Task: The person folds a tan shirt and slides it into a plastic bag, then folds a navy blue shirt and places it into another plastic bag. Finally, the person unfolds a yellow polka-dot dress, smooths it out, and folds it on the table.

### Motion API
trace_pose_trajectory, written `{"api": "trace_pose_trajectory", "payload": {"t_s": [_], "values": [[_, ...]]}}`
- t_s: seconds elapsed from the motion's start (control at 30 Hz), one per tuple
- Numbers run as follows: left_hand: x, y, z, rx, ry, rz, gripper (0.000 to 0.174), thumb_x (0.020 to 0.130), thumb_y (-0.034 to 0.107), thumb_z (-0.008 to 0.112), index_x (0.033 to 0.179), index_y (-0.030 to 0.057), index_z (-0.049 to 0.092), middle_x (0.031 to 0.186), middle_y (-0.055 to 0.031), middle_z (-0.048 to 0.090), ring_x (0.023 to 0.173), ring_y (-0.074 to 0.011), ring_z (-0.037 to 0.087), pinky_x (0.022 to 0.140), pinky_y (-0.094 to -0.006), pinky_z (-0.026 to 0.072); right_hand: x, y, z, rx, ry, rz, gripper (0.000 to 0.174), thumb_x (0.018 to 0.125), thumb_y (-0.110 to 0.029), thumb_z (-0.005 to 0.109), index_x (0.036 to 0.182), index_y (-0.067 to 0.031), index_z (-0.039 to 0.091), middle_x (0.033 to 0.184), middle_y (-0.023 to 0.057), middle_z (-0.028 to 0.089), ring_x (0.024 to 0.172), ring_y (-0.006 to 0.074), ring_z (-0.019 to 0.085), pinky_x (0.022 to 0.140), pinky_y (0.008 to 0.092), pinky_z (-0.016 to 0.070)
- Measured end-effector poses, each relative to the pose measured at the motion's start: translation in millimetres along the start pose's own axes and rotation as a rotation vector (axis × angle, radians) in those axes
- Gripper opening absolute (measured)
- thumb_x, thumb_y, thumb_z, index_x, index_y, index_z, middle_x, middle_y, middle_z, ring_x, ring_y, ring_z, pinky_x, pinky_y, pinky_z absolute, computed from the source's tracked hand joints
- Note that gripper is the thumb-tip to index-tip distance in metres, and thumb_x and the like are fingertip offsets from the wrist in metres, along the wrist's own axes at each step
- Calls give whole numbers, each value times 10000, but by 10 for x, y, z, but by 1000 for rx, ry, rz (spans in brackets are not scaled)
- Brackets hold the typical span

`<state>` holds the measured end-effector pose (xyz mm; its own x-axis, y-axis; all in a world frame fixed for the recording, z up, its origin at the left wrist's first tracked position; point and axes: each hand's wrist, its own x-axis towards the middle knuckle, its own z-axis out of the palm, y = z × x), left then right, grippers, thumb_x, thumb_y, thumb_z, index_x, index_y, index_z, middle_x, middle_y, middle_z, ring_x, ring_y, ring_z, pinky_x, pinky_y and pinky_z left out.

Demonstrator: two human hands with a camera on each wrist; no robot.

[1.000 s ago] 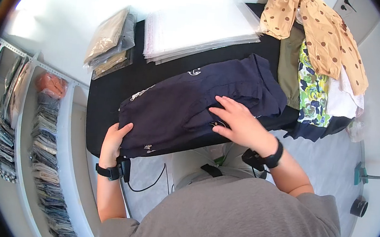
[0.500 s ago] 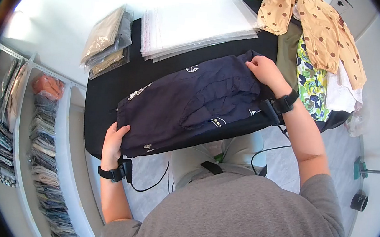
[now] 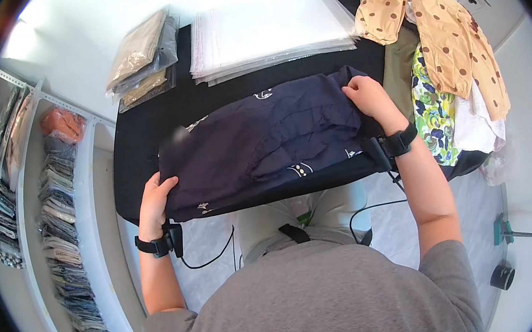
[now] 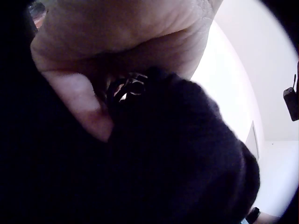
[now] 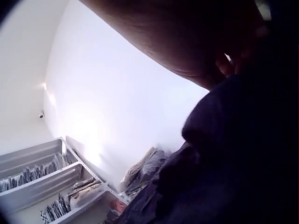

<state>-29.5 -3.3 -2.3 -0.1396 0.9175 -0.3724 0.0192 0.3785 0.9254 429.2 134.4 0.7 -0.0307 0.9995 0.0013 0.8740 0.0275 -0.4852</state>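
The 2 hands (image 3: 156,200) (image 3: 373,101) grip opposite ends of a navy garment (image 3: 236,141), their fingers partly hidden by cloth and shadow.

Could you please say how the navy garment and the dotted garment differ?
The navy garment carries pale prints; the dotted garment is tan with brown spots. The left hand and right hand hold the navy garment; the dotted garment lies untouched over other clothes. Both are patterned.

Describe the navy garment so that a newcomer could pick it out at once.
Find the black table. At its near edge, the left hand and right hand grip opposite ends of the navy garment. Unlike the spotted garment and flowered garment at the table's end, it is dark blue with small white prints.
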Motion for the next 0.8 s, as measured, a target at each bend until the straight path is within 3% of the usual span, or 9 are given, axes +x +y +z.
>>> {"api": "trace_pose_trajectory", "payload": {"t_s": [0.07, 0.13, 0.2, 0.3, 0.37, 0.4, 0.47, 0.67, 0.8], "values": [[4, -36, -21, 11, 23, 9, 289, 841, 50, 562, 1101, -74, 546, 1031, -131, 635, 877, -168, 623, 808, -276, 483, 30, 24, 29, 31, 10, -65, 337, 841, -314, 579, 857, 14, 653, 905, 219, 648, 892, 374, 616, 800, 441, 485], [15, -63, -50, 27, 25, 18, 288, 840, 51, 564, 1100, -74, 547, 1027, -131, 636, 874, -169, 624, 806, -276, 484, 41, 68, 32, -25, 125, 61, 278, 838, -247, 578, 863, 24, 632, 906, 218, 644, 891, 367, 617, 799, 444, 485], [12, -69, -38, 43, 19, 27, 288, 840, 52, 566, 1099, -74, 548, 1023, -130, 637, 870, -169, 624, 803, -277, 484, 12, 91, 4, -94, 68, 84, 252, 850, -207, 550, 942, 18, 617, 896, 217, 640, 887, 372, 615, 800, 453, 484], [11, -25, -12, 21, 25, 12, 286, 840, 54, 569, 1095, -71, 549, 1017, -131, 640, 865, -171, 626, 804, -277, 484, -143, -55, -75, -178, 188, 83, 272, 855, -198, 542, 1030, 3, 595, 923, 205, 640, 914, 377, 605, 814, 446, 481], [14, -41, -26, 36, 27, 7, 285, 842, 59, 566, 1096, -69, 549, 1019, -130, 640, 871, -170, 625, 808, -277, 482, -359, -335, -72, -79, 423, -409, 317, 870, -221, 530, 1117, -25, 562, 1025, 164, 630, 999, 342, 582, 865, 424, 458], [7, -45, -23, 39, 26, 3, 285, 842, 59, 566, 1096, -69, 549, 1019, -130, 640, 871, -170, 625, 808, -277, 482, -458, -382, -16, -171, 388, -571, 406, 872, -279, 540, 1204, -46, 520, 1218, 143, 549, 1151, 300, 505, 959, 438, 399], [5, -38, -23, 16, 31, -1, 284, 849, 70, 567, 1097, -69, 549, 1033, -136, 638, 884, -173, 625, 815, -277, 481, -708, -312, 234, -380, 123, -471, 490, 877, -294, 548, 1310, -88, 448, 1365, 138, 431, 1281, 295, 390, 1016, 487, 329], [-38, 9, -86, -244, -29, -68, 330, 881, 168, 589, 1132, -43, 555, 1089, -139, 632, 920, -201, 636, 834, -293, 485, -896, -483, 301, -430, 175, -365, 536, 862, -351, 556, 1311, -79, 447, 1373, 133, 427, 1304, 275, 362, 1049, 506, 270], [-15, -9, -95, -521, -121, -194, 336, 880, 183, 596, 1134, -35, 562, 1101, -130, 633, 987, -210, 619, 868, -302, 474, -925, -994, 449, -153, 274, -614, 483, 859, -321, 568, 1275, -89, 483, 1347, 123, 451, 1284, 278, 379, 1033, 500, 284]]}}
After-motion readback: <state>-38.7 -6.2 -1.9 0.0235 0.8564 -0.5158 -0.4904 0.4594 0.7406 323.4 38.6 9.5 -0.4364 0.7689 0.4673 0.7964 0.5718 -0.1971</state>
